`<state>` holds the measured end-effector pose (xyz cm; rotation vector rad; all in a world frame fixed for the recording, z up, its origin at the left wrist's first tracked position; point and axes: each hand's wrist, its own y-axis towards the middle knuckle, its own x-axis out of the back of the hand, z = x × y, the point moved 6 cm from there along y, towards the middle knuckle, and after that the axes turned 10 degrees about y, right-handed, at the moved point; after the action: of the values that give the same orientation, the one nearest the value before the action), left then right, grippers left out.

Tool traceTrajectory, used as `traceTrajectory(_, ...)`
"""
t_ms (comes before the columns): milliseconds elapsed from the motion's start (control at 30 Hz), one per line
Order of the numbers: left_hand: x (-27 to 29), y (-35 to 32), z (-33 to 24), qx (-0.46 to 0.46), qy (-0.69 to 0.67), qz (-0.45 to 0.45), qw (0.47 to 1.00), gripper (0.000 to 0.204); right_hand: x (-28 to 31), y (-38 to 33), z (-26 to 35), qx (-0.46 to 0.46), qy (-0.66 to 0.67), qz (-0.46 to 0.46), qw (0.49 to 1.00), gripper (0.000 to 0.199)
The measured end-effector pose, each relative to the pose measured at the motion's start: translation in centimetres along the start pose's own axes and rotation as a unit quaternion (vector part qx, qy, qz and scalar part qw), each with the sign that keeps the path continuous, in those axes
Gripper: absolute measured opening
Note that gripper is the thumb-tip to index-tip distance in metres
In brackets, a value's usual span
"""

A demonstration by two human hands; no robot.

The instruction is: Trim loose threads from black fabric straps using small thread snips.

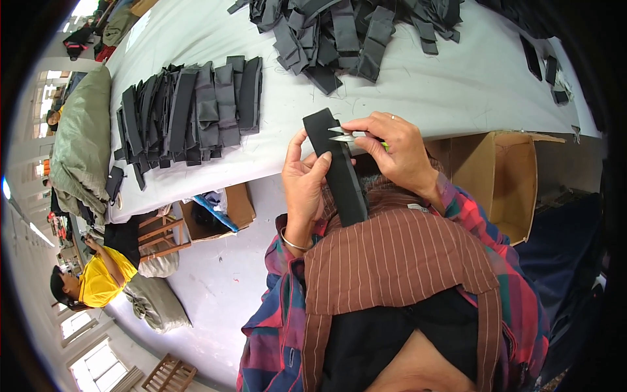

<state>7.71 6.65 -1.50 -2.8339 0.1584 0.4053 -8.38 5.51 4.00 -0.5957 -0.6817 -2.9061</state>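
My left hand (304,176) grips a long black fabric strip (341,175), its thumb on the face and its fingers behind. The strip hangs at a slant in front of my apron, with its upper end over the table edge. In my right hand (396,147) is a small pair of thread snips (342,135), the pointed metal blades turned toward the strip's right edge near its top. A bit of yellow-green shows on the snips' handle; the rest is hidden by my fingers.
On the white-covered table (287,111) lie a row of black strips (189,111) at left and a loose heap (333,36) at the far side. Cardboard boxes stand under the table, one at right (516,183), one at left (240,210). A person in yellow (104,277) sits far left.
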Motion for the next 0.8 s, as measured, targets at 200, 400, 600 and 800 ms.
traceTrajectory(200, -0.2, -0.3, 0.8, 0.003, 0.019, 0.026, 0.999, 0.07, 0.8, 0.4, -0.1, -0.019, 0.015, -0.024, 0.999, 0.015)
traceTrajectory(400, 0.6, -1.3, 2.9, 0.034, -0.008, -0.016, 0.999, 0.028, 0.1, 0.0, -0.2, -0.061, 0.09, -0.005, 0.994, 0.019)
traceTrajectory(600, 0.3, -2.8, 3.8, 0.138, -0.06, 0.081, 0.985, 0.019, -0.7, -2.0, -2.0, -0.197, 0.17, 0.054, 0.964, 0.023)
traceTrajectory(800, 0.6, -3.6, 2.6, 0.13, -0.053, 0.034, 0.989, 0.016, -0.6, -2.7, -1.6, -0.129, 0.135, 0.057, 0.981, 0.021)
